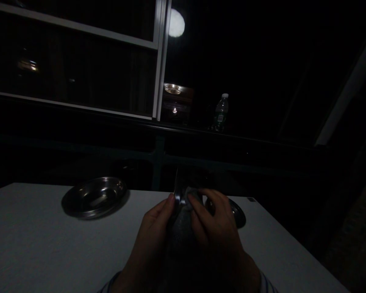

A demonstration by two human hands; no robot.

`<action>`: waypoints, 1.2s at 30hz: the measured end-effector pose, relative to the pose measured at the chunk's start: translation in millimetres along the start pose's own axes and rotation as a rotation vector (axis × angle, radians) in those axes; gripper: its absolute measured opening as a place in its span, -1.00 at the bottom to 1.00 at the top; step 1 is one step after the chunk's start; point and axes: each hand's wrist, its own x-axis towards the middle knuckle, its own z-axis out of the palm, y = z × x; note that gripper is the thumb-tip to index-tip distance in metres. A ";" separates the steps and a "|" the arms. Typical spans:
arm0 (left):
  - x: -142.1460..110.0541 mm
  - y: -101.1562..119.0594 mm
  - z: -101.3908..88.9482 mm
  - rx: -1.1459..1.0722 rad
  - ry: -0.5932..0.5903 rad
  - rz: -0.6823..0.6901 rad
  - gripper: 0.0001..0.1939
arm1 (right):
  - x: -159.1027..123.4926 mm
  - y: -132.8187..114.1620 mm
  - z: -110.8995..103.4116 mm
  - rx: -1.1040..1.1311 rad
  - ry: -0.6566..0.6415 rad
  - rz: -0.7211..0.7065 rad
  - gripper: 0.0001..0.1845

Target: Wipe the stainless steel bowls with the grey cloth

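Note:
The scene is very dark. My left hand (154, 232) grips a shiny metal plate (177, 191) held on edge above the white table (49, 252), thumb near its rim. My right hand (218, 228) presses a grey cloth (183, 224) against that plate, fingers curled over the cloth. A second metal plate (94, 197) lies flat on the table to the left. Behind my right hand another metal plate (238, 213) rests on the table, partly hidden.
A dark ledge runs behind the table with a plastic water bottle (221, 112) and a dim wooden box with shiny items (174, 101). White-framed windows (160, 61) stand behind. A bright round light (176, 23) glows above. The table's right edge falls off into darkness.

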 end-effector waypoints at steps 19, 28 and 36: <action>6.2 -5.2 -4.8 -0.053 0.016 0.041 -0.70 | 0.6 -6.4 5.5 0.126 -0.050 -0.163 -0.71; 3.6 -9.4 -4.5 0.038 -0.010 0.018 -0.69 | 4.6 3.5 -3.0 0.118 -0.135 -0.043 -0.63; 8.2 -5.6 -10.5 -0.033 0.074 0.038 -0.72 | 3.1 -8.2 3.0 0.130 -0.100 -0.242 -0.75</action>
